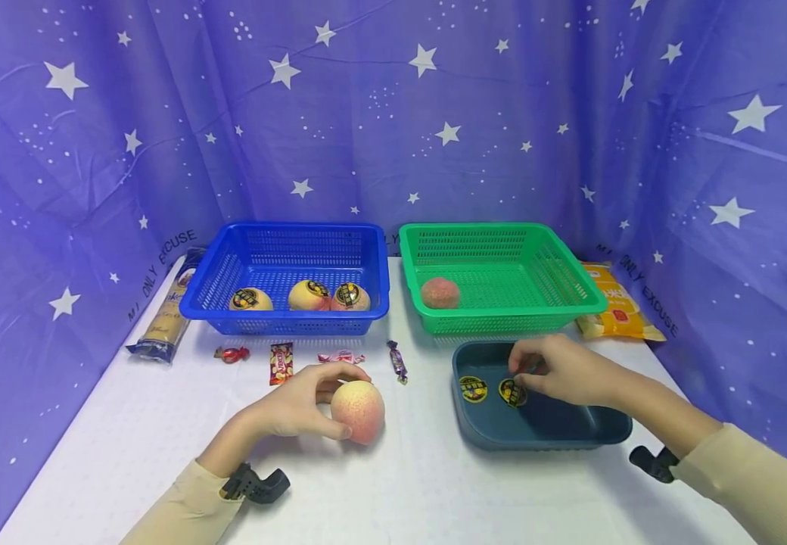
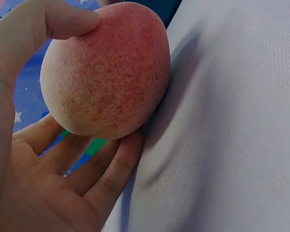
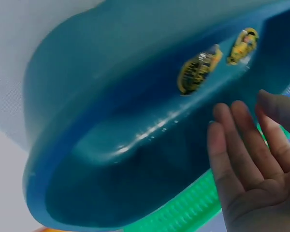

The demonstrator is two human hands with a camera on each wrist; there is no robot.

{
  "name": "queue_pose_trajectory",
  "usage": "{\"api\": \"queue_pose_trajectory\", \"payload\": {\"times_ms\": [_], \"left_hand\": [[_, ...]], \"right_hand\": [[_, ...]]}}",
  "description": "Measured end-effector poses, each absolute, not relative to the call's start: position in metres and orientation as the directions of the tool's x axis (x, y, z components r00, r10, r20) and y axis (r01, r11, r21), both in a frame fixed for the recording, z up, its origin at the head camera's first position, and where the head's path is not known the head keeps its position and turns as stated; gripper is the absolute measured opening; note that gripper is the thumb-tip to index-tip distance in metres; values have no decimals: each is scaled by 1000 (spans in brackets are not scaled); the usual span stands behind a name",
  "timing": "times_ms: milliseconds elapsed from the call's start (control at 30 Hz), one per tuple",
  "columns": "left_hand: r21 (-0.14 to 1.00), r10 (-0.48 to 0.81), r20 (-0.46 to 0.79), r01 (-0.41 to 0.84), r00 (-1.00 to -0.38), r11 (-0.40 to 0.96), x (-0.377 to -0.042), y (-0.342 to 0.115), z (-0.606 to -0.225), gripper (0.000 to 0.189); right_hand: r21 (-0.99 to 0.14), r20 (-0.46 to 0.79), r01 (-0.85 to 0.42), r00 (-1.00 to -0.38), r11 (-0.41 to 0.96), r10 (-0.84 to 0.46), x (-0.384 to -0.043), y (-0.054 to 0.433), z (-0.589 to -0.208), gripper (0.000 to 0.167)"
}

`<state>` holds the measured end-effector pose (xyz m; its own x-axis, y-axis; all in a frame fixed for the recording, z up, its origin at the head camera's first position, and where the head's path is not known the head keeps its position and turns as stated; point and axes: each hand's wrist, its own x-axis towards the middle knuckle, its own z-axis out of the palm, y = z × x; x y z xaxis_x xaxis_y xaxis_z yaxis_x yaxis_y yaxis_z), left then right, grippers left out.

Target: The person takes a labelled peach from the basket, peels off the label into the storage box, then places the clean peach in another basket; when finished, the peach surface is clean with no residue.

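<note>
Wears beige sleeves (image 1: 182, 511) and a black wrist camera (image 1: 264, 487) on each arm. Holds a peach (image 1: 358, 412) in the left hand (image 1: 298, 405), with thumb and fingers curled round its sides, at or just above the white counter (image 1: 380, 503), too close to tell which. Probably cups it so to stop a round fruit rolling, without bruising it. Looks matt and finely speckled, cream-yellow blushing to deep pink-red, with no label on the sides in view. Has the right hand (image 1: 560, 371) in the dark teal tub (image 1: 557, 430), loosely bent, with nothing in its grasp. Contains two flat black-and-gold labels (image 1: 473, 389) toward the tub's left end, perhaps put there to keep such light pieces together. Has, farther off, four wrapped sweets (image 1: 281, 364) spread in a row. Includes, beyond, a blue basket (image 1: 291, 326) with three labelled peaches (image 1: 305, 295) along its front, perhaps for easy reach, and a green basket (image 1: 502, 325) with one rosier peach (image 1: 440, 293) near its front left. Shows a yellow-and-blue food packet (image 1: 169, 318) left of the baskets, an orange-yellow packet (image 1: 617, 303) right of them, and finally a starry purple curtain (image 1: 366, 113).
</note>
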<state>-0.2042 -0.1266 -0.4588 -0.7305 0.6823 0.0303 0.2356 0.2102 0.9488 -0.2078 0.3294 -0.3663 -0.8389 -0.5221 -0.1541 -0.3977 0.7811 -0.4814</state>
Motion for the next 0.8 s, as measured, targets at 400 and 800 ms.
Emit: {"api": "queue_pose_trajectory", "payload": {"times_ms": [400, 800], "left_hand": [[857, 685, -2, 352, -729, 377, -206, -120, -439, 72], [680, 741, -8, 539, -672, 496, -208, -102, -414, 74]], "right_hand": [[-460, 178, -381, -925, 802, -337, -221, 360, -341, 7], [-515, 149, -192, -980, 835, -134, -259, 426, -349, 60]]}}
